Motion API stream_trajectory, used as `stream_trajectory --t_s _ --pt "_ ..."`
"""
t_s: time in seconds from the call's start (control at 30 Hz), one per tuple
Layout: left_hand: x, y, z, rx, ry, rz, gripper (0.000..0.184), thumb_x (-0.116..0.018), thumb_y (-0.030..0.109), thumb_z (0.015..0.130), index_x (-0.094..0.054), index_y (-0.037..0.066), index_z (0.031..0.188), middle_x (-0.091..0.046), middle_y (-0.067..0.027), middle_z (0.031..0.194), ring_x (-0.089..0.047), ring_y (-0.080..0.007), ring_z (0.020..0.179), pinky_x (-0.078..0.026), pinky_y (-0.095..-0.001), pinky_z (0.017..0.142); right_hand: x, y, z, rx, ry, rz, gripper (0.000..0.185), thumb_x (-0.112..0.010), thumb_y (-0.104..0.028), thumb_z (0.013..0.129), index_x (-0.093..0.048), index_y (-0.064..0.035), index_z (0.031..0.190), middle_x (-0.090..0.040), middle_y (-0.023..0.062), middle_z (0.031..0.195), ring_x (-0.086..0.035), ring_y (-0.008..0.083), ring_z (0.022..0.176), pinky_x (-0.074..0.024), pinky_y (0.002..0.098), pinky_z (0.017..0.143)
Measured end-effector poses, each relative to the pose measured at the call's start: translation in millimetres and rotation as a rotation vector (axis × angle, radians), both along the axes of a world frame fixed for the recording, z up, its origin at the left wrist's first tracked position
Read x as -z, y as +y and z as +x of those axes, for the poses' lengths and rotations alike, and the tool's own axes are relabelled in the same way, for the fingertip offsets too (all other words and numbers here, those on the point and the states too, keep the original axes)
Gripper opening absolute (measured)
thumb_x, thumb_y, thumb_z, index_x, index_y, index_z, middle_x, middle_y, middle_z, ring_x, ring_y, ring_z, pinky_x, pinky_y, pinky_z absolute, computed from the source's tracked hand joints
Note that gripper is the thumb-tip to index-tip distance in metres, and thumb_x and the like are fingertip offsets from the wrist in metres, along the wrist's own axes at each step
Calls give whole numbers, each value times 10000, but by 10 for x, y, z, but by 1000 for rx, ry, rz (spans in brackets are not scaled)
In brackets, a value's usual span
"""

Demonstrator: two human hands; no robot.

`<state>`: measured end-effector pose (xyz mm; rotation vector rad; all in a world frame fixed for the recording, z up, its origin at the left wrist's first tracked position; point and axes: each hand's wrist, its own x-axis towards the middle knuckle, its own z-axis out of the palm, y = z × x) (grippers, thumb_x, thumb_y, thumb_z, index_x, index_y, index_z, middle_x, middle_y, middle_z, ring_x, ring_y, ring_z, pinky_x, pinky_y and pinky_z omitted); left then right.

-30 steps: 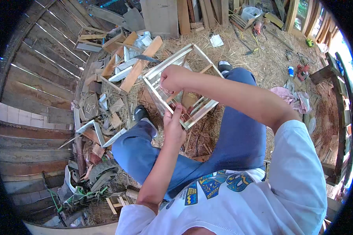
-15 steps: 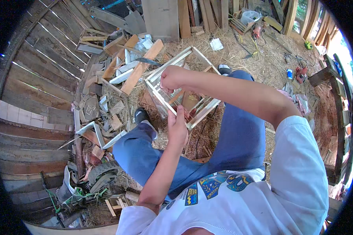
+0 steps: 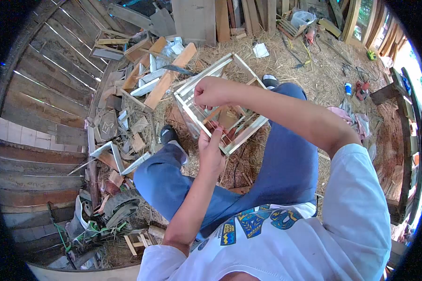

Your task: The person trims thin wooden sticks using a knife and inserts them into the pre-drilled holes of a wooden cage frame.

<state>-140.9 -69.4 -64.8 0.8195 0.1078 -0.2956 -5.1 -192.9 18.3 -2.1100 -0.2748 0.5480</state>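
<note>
A box-like frame of pale wooden strips (image 3: 246, 136) stands tilted between my legs, with thin strips and a brown piece visible inside it. My left hand (image 3: 212, 149) grips the frame's near-left rail, thumb on top. Above the frame's left side, my right hand (image 3: 211, 92) is closed in a fist or pinch, its fingertips pointing down; what it holds, if anything, is hidden beneath it.
Loose planks (image 3: 171, 77) and scrap wood lie to the left. A white angled frame piece (image 3: 115, 157) rests near my left knee. On the right are a blue can (image 3: 348, 89), a red tool (image 3: 362, 90) and a pink cloth (image 3: 342, 114). Straw covers the floor.
The wooden frame has shifted and tilted slightly, with more of its inside showing. My right hand has moved slightly, still closed. My left hand keeps its grip on the rail.
</note>
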Motion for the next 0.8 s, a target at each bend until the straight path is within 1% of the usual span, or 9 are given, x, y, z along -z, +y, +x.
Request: stream_trajectory --t_s 0.07,0.13,0.17,0.23,0.33,0.57,0.67,0.77,0.8 --pt "1 6 4 1 8 -11 136 -611 59 987 -537 94 1096 -568 -24 995 -582 -164 938 -549 -470 975 -13 -28 -34 -7 -52 -73 156 -655 -166 841 -706 -19 859 -717 63 755 -674 152 666 -529 321 614" --pt "-16 25 4 4 10 -9 152 -601 34 986 -534 91 1111 -556 -25 1010 -582 -156 926 -554 -469 977 15 -99 -86 38 -261 -112 173 -669 -184 846 -704 -19 884 -728 93 790 -684 189 684 -539 343 648" --pt "-17 32 2 7 7 -9 171 -590 9 986 -531 88 1125 -544 -26 1024 -582 -149 914 -558 -468 979 28 -139 -112 35 -256 -112 173 -669 -184 846 -704 -19 884 -728 93 790 -684 189 684 -539 343 648" --pt "-4 34 4 -1 12 30 182 -589 1 982 -524 84 1130 -546 -30 1021 -584 -146 910 -561 -464 972 47 -228 -159 107 -400 -92 199 -684 -203 858 -693 -7 895 -720 121 801 -691 224 705 -543 365 666" --pt "129 50 16 -11 -35 129 203 -586 -10 979 -507 75 1144 -550 -35 1018 -587 -138 903 -566 -451 958 52 -382 -275 121 -522 -41 190 -681 -188 879 -682 0 904 -699 130 771 -688 224 708 -542 366 670" --pt "71 127 25 81 -129 362 239 -581 -9 982 -472 53 1185 -550 -21 1027 -587 -121 914 -587 -388 906 11 -532 -560 122 -540 38 136 -660 -129 903 -663 3 937 -688 128 779 -683 216 720 -539 355 672" --pt "28 125 -9 72 -144 356 249 -587 -3 982 -471 41 1198 -546 -18 1021 -591 -119 935 -593 -387 896 27 -537 -598 81 -524 18 134 -664 -125 905 -659 5 942 -691 123 795 -687 219 734 -541 356 685" --pt "17 150 -11 88 -131 437 266 -594 9 983 -469 32 1216 -539 -20 1038 -587 -115 962 -586 -392 917 117 -534 -581 43 -609 86 114 -660 -107 903 -653 3 932 -685 121 783 -692 237 740 -544 363 696" --pt "25 159 -10 88 -128 438 266 -594 9 983 -469 32 1216 -539 -20 1038 -587 -115 962 -586 -392 917 138 -540 -560 2 -633 93 123 -662 -137 884 -655 -17 913 -690 135 798 -690 290 741 -542 399 690"
